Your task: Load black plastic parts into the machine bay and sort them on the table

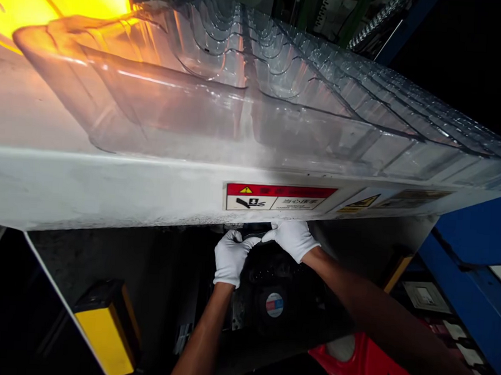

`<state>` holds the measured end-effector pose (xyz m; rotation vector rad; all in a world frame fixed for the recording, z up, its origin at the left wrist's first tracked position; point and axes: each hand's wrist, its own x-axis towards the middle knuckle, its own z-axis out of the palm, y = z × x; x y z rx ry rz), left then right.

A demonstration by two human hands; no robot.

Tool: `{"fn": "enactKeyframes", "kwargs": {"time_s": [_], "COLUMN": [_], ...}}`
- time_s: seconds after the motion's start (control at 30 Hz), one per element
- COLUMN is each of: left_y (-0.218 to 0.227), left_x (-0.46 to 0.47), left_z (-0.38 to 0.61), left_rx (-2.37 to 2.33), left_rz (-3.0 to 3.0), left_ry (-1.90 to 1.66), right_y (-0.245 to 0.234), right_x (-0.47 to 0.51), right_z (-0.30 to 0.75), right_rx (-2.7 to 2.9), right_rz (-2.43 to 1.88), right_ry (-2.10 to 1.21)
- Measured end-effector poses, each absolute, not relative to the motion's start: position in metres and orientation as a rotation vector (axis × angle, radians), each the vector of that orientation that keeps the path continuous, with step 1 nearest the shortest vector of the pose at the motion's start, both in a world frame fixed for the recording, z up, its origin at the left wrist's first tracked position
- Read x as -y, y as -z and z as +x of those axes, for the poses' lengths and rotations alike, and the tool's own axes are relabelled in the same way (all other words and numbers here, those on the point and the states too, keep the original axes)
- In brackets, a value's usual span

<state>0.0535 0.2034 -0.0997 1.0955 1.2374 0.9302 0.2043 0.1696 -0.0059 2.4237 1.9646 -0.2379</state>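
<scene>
My left hand (230, 258) and my right hand (293, 238), both in white gloves, reach under the front lip of a white machine ledge (107, 191). The fingertips of both meet at a small dark part (256, 232) just below the ledge, too dim to identify. Whether they grip it or only touch it is unclear. Below the hands sits a round black fan (274, 303) with a red, white and blue hub label.
A long clear plastic tray (238, 108) with moulded pockets lies on top of the ledge. A red and white warning label (277, 198) is stuck on the ledge front. A yellow block (106, 331) stands lower left, a red object (358, 366) lower right, blue framing (473, 255) at right.
</scene>
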Motion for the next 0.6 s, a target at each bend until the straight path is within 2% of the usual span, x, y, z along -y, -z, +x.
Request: {"fn": "enactKeyframes", "kwargs": {"time_s": [0.3,0.6], "left_y": [0.076,0.106], "left_x": [-0.186,-0.202], "left_z": [0.039,0.048], "left_rx": [-1.075,-1.126], "left_rz": [0.939,1.115], "left_ry": [-0.829,-0.807], "right_y": [-0.014,-0.007], "right_x": [-0.155,-0.171], "right_z": [0.208,0.208], "right_rx": [-1.964,-1.891], "right_rz": [2.310,2.346], "right_ry": [0.239,0.267]}}
